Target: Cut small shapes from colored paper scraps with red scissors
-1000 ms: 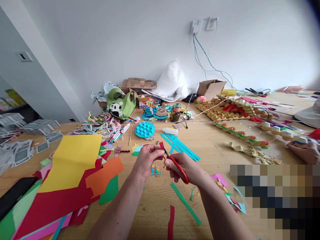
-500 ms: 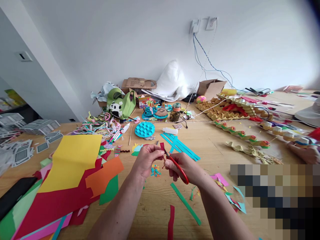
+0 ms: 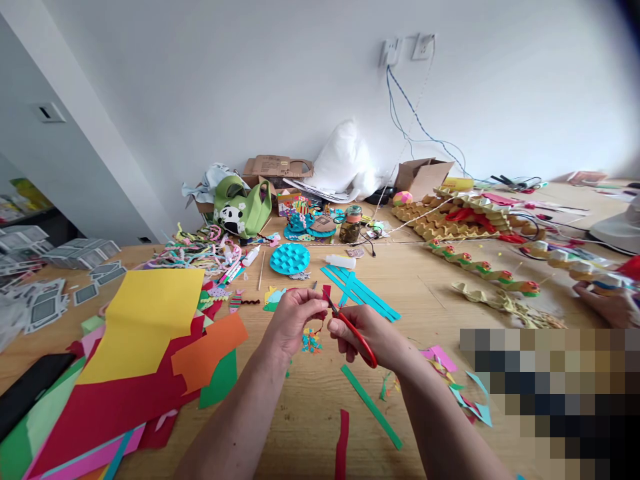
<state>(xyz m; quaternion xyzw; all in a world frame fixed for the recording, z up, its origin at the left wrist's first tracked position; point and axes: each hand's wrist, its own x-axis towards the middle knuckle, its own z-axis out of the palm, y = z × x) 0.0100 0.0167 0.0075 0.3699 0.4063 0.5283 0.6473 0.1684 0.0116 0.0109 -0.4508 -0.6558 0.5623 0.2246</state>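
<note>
Between the thumb and fingers of my left hand [image 3: 296, 321] a short red paper strip [image 3: 327, 291] is pinched, one end sticking up. My right hand [image 3: 367, 335] is closed around red-handled scissors [image 3: 361, 341], whose blades point up and left and meet the strip. A thin red sliver hangs below my left fingertips. Under the hands lies a small heap of blue, orange and yellow paper bits [image 3: 311, 341]. Nearer to me are a green paper strip [image 3: 373, 408] and another red strip [image 3: 341, 443].
Coloured paper sheets [image 3: 150, 327] cover the left side. Blue strips [image 3: 367, 297], a white bottle [image 3: 341, 261] and a blue woven disc [image 3: 290, 259] lie beyond my hands. Paper scraps [image 3: 470, 397] and egg-carton strips [image 3: 483, 267] are at right, with another person's hand [image 3: 607, 303].
The scissors and the red strip have shifted slightly against each other. A thin red sliver now dangles further left, under my left fingers. The other person's hand at right has moved a little.
</note>
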